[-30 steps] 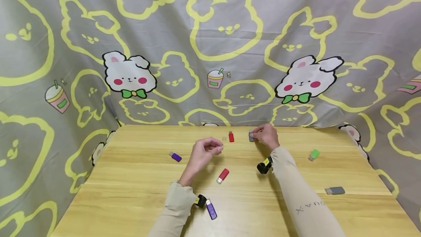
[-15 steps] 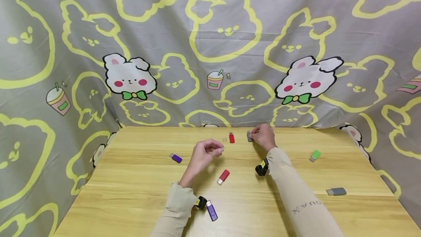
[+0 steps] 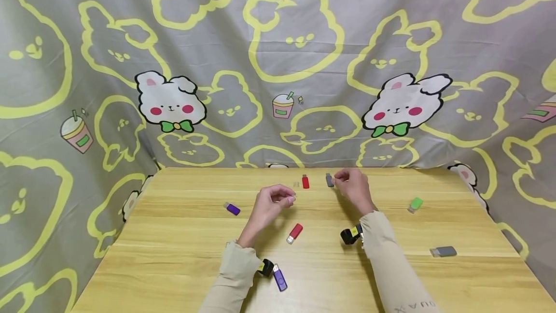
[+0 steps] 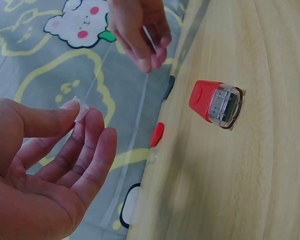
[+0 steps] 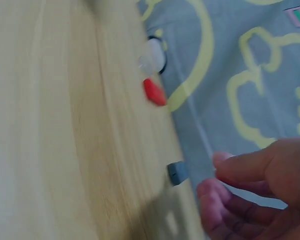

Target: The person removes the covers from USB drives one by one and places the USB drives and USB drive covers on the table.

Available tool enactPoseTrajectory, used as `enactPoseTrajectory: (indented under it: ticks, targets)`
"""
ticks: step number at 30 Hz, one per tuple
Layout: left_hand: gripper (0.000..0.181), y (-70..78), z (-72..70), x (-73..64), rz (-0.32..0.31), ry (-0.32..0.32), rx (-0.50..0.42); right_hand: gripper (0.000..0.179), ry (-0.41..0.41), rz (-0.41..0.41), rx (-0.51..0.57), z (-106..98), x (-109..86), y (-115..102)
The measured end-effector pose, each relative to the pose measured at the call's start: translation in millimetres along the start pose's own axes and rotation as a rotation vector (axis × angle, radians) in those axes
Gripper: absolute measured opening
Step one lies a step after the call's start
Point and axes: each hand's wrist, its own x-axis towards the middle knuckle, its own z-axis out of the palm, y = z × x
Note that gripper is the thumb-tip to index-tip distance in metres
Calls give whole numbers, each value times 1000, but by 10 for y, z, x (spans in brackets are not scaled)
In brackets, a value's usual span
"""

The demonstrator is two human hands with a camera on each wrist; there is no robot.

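Note:
My left hand (image 3: 270,206) pinches a small clear plastic cap (image 4: 82,109) between thumb and fingertips, above the table's middle. Just right of the grey USB stick (image 3: 329,180), near the back edge, is my right hand (image 3: 354,188). In the right wrist view its thumb and fingers stand apart with nothing between them. To the left of that grey stick lies a red USB stick (image 3: 305,181), with another clear cap (image 3: 296,184) beside it. A second red USB stick (image 3: 295,233), capped, lies between my forearms.
A purple USB stick (image 3: 232,208) lies left of my left hand, and another purple USB stick (image 3: 280,277) sits by the left wrist camera. On the right are a green USB stick (image 3: 415,205) and a grey USB stick (image 3: 443,251). A patterned curtain (image 3: 234,52) borders the wooden table (image 3: 173,255).
My right hand has let go of the grey USB stick at the back and drawn slightly right and nearer. The left hand stays almost still, holding the clear cap.

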Motion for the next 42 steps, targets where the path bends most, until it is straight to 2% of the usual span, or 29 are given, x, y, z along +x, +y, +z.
enactPoseTrajectory:
  ticks: [3,7,10,14,16,21,25,28,34,38,42]
  targets:
    - [7,2,20,10,12,2,-2,17,-27,-5,26,-62,-124,-30]
    - [9,210,29,-33,2,-12,-27,19,-48,-24,31,-138,-277,-45]
    - [11,226,49,-12,-10,-31,-41,20,-54,-34,31,-191,-369,-44]
    - [11,-15,87,83,-18,-20,-51,21,-67,-36,40,-228,-457,-40]
    - [10,-51,87,93,-27,-6,-55,22,-75,-35,48,-236,-494,-37]
    - [10,-11,103,120,-41,-22,-61,22,-81,-31,61,-302,-567,7]
    - [10,56,163,236,-58,-45,-44,22,-41,-25,52,-435,-590,75]
    - [9,84,226,373,-80,-28,1,22,-11,-23,39,-554,-603,136]
    - [6,80,383,652,-64,21,111,26,15,-1,36,-771,-668,275]
    - [5,78,492,799,-45,4,238,28,38,18,24,-898,-726,359]
    - [7,63,588,910,-5,-24,421,26,97,31,3,-1019,-783,424]
